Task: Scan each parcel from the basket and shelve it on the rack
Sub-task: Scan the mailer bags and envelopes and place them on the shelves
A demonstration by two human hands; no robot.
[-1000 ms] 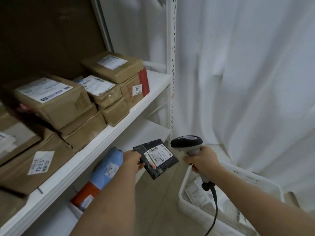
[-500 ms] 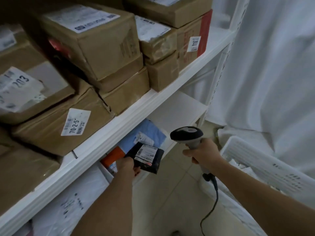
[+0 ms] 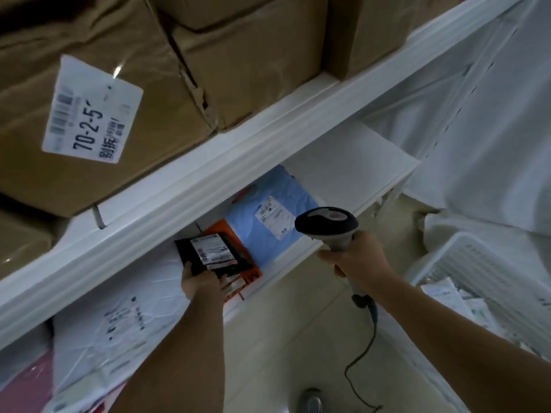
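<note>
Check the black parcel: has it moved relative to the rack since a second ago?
Yes. The black parcel, gripped by the left hand, has gone from open air beside the scanner in under the rack's upper shelf, over the orange parcel.

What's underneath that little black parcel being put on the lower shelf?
Under the black parcel, held by the left hand, lies an orange package beside a blue one. How much orange continues beneath is covered.

The upper white metal shelf (image 3: 208,162) is loaded with brown cardboard boxes (image 3: 98,114). On the lower white shelf (image 3: 351,162), a light-blue plastic mailer (image 3: 268,204), an orange flat parcel (image 3: 226,234) and a white plastic mailer bag (image 3: 125,317) are laid side by side. A white plastic basket (image 3: 465,257) is set on the pale tiled floor (image 3: 286,338).
</note>
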